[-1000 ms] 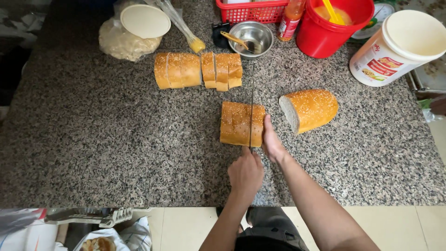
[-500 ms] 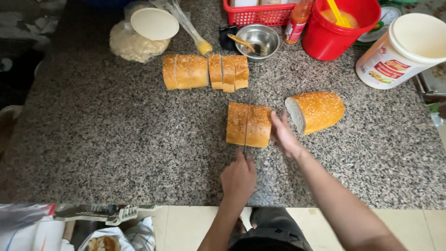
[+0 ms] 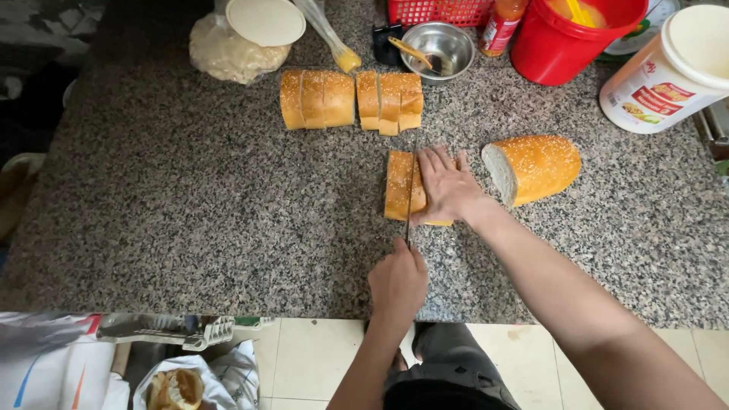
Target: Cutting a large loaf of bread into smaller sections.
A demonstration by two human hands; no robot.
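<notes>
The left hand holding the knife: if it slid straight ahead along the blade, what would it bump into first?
Probably the bread piece being cut, which the right hand presses down. The left hand points up the knife toward it, with only bare counter between.
</notes>
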